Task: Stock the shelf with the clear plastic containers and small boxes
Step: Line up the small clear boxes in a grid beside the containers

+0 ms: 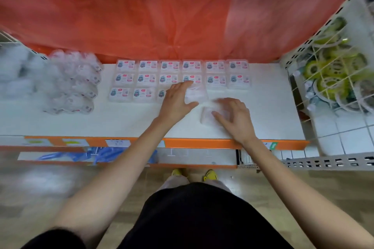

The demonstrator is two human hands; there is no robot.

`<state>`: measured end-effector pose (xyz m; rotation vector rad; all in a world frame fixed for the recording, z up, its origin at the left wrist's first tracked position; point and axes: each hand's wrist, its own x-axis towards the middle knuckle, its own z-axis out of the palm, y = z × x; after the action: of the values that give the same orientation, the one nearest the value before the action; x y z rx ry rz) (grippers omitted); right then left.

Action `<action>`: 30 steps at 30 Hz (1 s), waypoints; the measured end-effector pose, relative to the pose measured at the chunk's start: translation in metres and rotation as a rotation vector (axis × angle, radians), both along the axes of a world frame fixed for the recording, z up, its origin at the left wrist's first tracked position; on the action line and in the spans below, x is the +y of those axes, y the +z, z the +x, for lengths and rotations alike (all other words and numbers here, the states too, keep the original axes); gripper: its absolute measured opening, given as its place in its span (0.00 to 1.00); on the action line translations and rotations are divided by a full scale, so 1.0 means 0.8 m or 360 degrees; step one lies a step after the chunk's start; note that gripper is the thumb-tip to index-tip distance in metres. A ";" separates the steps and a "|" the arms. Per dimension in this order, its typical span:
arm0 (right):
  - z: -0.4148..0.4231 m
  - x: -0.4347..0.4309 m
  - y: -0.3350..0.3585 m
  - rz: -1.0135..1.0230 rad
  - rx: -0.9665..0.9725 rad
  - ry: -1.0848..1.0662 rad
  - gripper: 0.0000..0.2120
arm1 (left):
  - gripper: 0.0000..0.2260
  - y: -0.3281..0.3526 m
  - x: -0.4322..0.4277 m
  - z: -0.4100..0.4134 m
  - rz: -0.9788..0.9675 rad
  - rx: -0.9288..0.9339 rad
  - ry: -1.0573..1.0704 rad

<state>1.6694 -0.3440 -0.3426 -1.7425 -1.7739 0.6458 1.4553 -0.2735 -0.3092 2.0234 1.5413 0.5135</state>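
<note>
- White shelf (263, 107), edged in orange, is covered toward the back with clear plastic containers (170, 73) laid flat in rows.
- One loose container (196, 95) at the third row's end is touched by the left hand (176, 103), with fingers straight and thumb spread.
- A second container (206, 117), nearer the front edge, is covered by the right hand (235, 119). Whether it is gripped cannot be told through the blur.
- Bagged clear goods (70, 83) are stacked on the left.

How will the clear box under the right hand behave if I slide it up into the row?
Likely light and stiff: the clear box looks like thin moulded plastic. It should slide easily, perhaps skid, on the smooth white shelf. Flat and low, it seems unlikely to tip or roll.
</note>
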 end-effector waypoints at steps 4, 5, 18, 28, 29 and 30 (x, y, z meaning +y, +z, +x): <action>-0.009 0.027 0.026 -0.0055 0.0605 -0.0428 0.19 | 0.29 0.003 -0.002 0.011 0.0022 -0.0006 -0.0047; -0.011 0.035 0.034 -0.0143 0.0757 -0.0479 0.18 | 0.30 0.004 -0.003 0.014 0.0033 -0.0019 -0.0056; -0.021 0.074 0.055 -0.0646 0.1345 -0.0409 0.10 | 0.34 0.013 0.008 0.014 -0.0026 -0.0296 -0.0039; -0.019 0.065 0.060 -0.0240 0.1292 -0.0074 0.17 | 0.23 0.041 0.029 -0.013 -0.1233 -0.0864 0.0629; -0.020 0.063 0.058 -0.0214 0.1264 -0.0022 0.17 | 0.23 0.041 0.029 -0.015 -0.1306 -0.0956 0.0612; -0.021 0.061 0.057 -0.0192 0.1237 0.0022 0.17 | 0.22 0.041 0.029 -0.015 -0.1370 -0.1061 0.0603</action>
<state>1.6527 -0.2951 -0.2974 -1.2776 -1.2120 1.2489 1.4435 -0.2506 -0.2767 0.8023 1.3625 0.4764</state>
